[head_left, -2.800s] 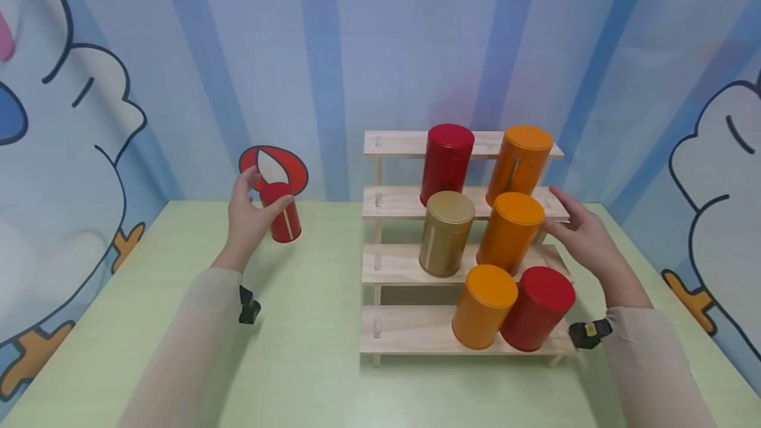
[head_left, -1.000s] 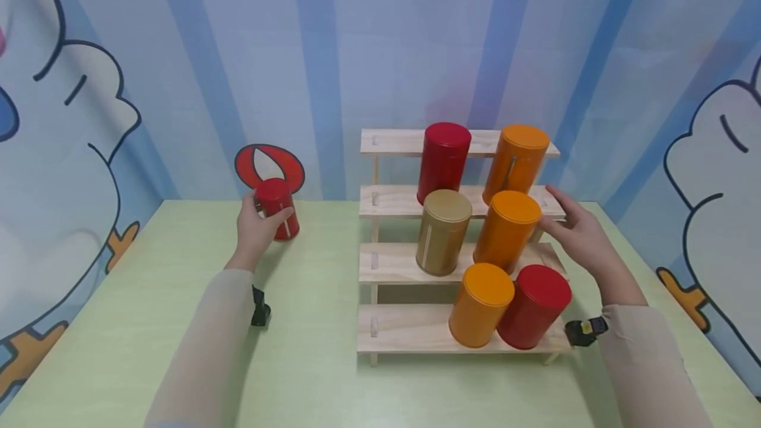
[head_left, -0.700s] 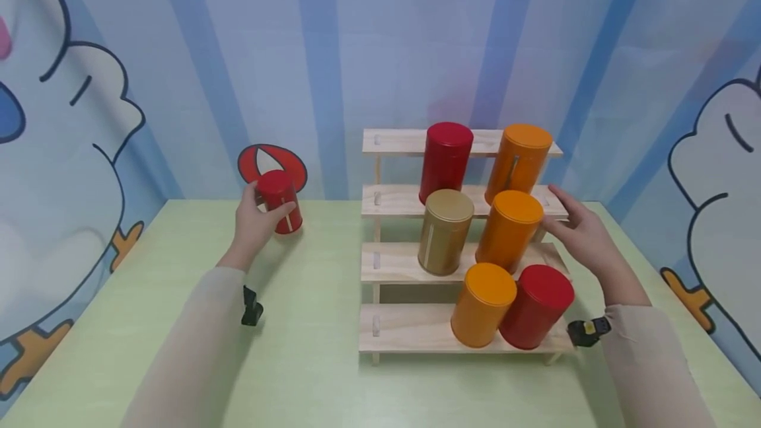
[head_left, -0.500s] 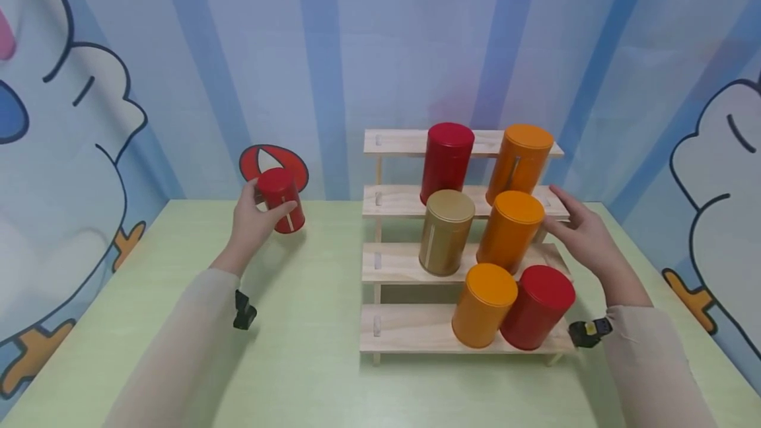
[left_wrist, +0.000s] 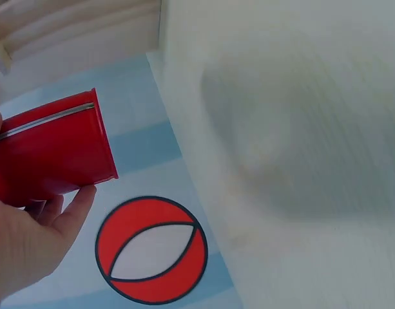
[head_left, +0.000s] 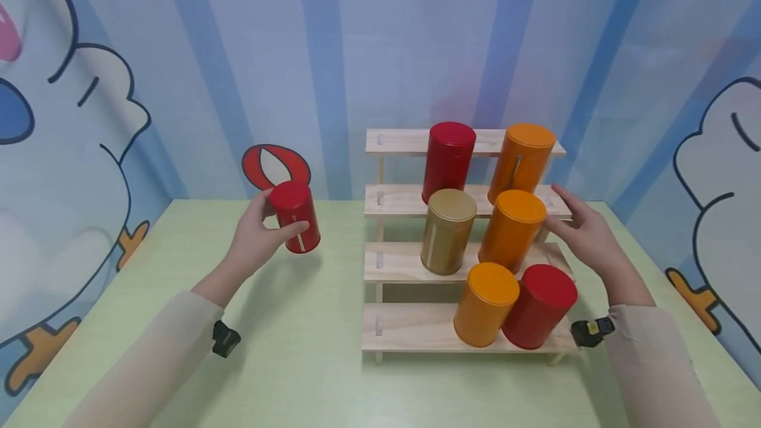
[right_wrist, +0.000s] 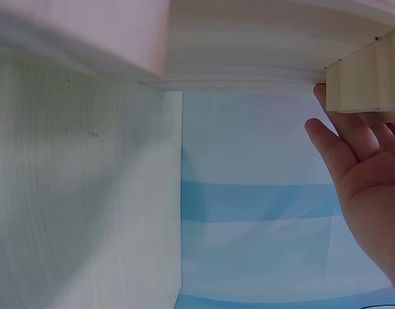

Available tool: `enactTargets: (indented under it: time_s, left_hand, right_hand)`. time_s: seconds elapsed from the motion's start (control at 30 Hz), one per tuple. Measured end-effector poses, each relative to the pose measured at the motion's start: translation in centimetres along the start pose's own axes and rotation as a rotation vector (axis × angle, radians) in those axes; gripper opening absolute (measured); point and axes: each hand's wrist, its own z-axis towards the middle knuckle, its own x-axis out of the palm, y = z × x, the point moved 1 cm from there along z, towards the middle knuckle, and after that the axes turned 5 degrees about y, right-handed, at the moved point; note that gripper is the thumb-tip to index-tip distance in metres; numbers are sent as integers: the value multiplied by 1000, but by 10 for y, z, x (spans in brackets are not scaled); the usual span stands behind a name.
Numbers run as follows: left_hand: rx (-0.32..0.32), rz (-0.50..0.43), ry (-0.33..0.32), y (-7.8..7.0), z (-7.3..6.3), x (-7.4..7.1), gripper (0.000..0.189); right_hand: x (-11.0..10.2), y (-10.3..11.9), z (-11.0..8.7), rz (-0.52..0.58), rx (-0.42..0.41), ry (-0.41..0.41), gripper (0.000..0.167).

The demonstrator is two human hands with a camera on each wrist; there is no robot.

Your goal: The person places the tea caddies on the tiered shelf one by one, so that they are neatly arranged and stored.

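Observation:
My left hand (head_left: 255,236) grips a red tin canister (head_left: 296,216), thumb across its front and fingers behind. The tin hangs slightly tilted above the table; in the left wrist view a gap shows between the tin (left_wrist: 55,154) and the tabletop. My right hand (head_left: 585,236) is at the right end of the stepped wooden rack (head_left: 404,319), fingers extended toward a shelf end, thumb tip beside the middle orange tin (head_left: 512,233). In the right wrist view, the fingertips of that hand (right_wrist: 371,174) meet the shelf end from behind, partly hidden by the wood.
On the rack's second level from the top stand a red tin (head_left: 448,164) and an orange tin (head_left: 522,160). A gold tin (head_left: 448,233) is one level lower. At the front, an orange tin (head_left: 485,306) leans close against a red tin (head_left: 540,309). A printed backdrop (head_left: 404,38) rises behind.
Earlier the red tin stood on the table with my left hand spread around it. Now that hand grips the tin, lifted and shifted right toward me. The right hand stays put.

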Motion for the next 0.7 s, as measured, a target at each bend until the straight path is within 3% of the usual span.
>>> enactTargets:
  time_s: [0.17, 0.47, 0.7]
  left_hand:
    - [60, -24, 54, -9, -19, 6, 72]
    - [83, -68, 151, -23, -56, 18, 71]
    - [128, -80, 201, -33, -78, 28, 69]
  right_hand:
    - [0, 1, 0, 5, -3, -2, 76]
    - [0, 1, 0, 5, 0, 1, 77]
    - [1, 1, 0, 9, -12, 2, 76]
